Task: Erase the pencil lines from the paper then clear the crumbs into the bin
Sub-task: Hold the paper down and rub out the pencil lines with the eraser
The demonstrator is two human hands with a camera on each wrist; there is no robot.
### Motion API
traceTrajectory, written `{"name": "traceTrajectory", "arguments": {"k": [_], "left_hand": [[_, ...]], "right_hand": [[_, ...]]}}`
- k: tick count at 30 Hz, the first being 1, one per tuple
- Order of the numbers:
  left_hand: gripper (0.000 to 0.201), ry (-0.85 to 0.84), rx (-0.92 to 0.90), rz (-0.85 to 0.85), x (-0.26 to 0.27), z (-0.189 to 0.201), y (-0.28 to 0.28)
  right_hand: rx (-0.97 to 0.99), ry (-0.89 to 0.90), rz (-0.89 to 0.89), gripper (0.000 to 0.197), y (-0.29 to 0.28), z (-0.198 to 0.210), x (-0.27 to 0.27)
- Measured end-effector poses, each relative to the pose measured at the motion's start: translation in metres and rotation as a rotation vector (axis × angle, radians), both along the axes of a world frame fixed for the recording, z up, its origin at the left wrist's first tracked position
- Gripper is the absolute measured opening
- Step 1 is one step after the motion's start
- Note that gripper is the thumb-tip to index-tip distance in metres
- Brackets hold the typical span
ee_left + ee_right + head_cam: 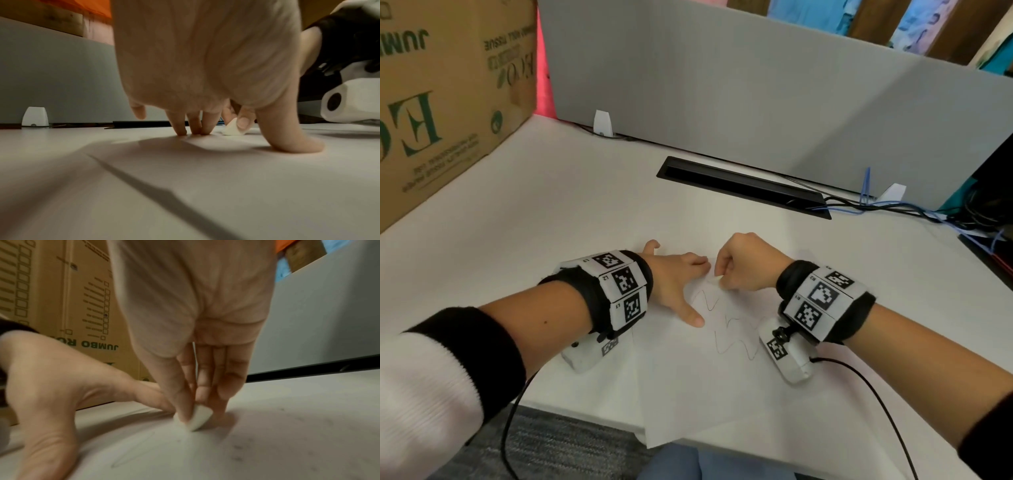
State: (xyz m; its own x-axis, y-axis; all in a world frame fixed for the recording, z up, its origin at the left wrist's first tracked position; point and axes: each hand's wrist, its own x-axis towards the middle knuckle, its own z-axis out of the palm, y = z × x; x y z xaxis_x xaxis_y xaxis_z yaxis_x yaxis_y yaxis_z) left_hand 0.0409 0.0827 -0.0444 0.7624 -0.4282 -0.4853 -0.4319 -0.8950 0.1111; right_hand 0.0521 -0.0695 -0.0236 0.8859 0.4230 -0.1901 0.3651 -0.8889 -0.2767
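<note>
A white sheet of paper (705, 387) lies on the white desk, its near corner hanging over the front edge. Wavy pencil lines (732, 337) run across its middle. My left hand (681, 284) is spread flat on the paper's far left part, fingertips (197, 131) and thumb pressing down. My right hand (739, 267) pinches a small white eraser (198, 418) between thumb and fingers, its tip touching the paper at the upper end of the lines, close to my left index finger. The eraser (233, 129) also shows past my left fingers. Dark crumbs (238, 447) speckle the paper.
A large cardboard box (448, 89) stands at the left rear. A grey divider panel (756, 96) closes the back, with a black cable slot (743, 186) in the desk before it. Cables (893, 205) trail to the right. No bin is in view.
</note>
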Motion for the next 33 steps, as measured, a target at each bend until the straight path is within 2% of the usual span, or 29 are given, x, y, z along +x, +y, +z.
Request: {"name": "traceTrajectory", "arguments": {"k": [3,8,13,19,24,29,33], "left_hand": [[0.102,0.017,-0.004,0.011,0.0,-0.002,0.0],[0.101,0.013,0.005,0.014,-0.001,0.0,-0.001],[0.102,0.01,0.024,-0.001,-0.004,0.002,-0.002],[0.1,0.028,0.009,0.005,-0.004,0.002,-0.002],[0.103,0.039,0.042,-0.003,-0.004,0.004,-0.003],[0.102,0.05,0.029,0.013,-0.001,0.0,-0.004],[0.105,0.05,0.05,0.0,-0.002,0.003,-0.005]], "right_hand": [[-0.009,0.006,0.001,0.015,0.003,-0.002,-0.004],[-0.011,0.073,0.12,0.018,0.001,-0.005,-0.029],[-0.014,0.001,0.017,0.02,0.0,0.0,-0.007],[0.026,0.065,0.13,0.02,0.003,-0.005,-0.031],[0.008,-0.013,0.02,0.021,-0.008,-0.002,-0.009],[0.004,0.061,0.152,0.019,0.004,-0.004,-0.033],[0.003,0.006,0.054,0.02,-0.003,0.0,-0.011]]}}
